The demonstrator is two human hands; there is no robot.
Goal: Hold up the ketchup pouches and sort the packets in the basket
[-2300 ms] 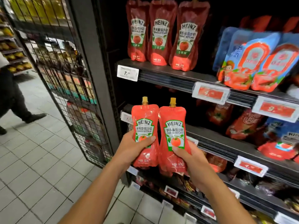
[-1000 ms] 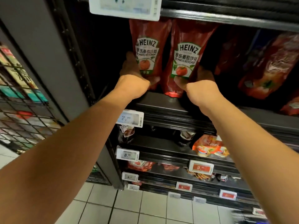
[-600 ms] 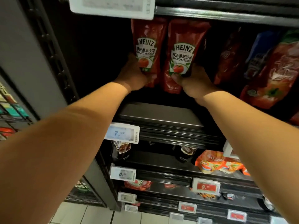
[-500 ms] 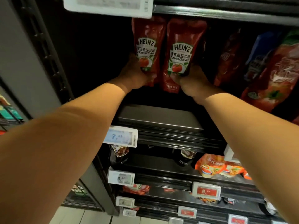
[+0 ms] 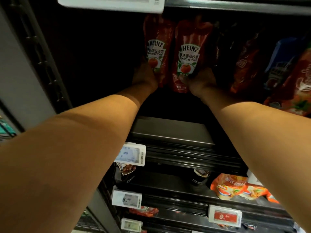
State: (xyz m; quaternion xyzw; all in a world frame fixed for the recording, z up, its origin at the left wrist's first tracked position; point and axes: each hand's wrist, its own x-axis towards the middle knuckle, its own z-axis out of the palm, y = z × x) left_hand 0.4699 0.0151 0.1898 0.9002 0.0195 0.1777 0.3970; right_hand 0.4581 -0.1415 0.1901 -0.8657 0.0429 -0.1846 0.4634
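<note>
Two red Heinz tomato ketchup pouches stand upright side by side deep inside a dark shelf bay. My left hand (image 5: 144,76) grips the lower part of the left pouch (image 5: 157,47). My right hand (image 5: 201,81) grips the bottom of the right pouch (image 5: 189,54). Both arms reach far in over the black shelf (image 5: 170,130). The pouch tops are in shadow under the shelf above.
Other red and blue sauce pouches (image 5: 276,64) fill the same shelf to the right. White price tags (image 5: 130,153) hang on the shelf edges. Lower shelves hold dark jars (image 5: 125,172) and orange packets (image 5: 230,185). A grey upright post (image 5: 21,64) bounds the left.
Both hands have carried the two pouches from in front of the shelves up into the shelf bay and pushed them further back. The view has moved closer to the shelf.
</note>
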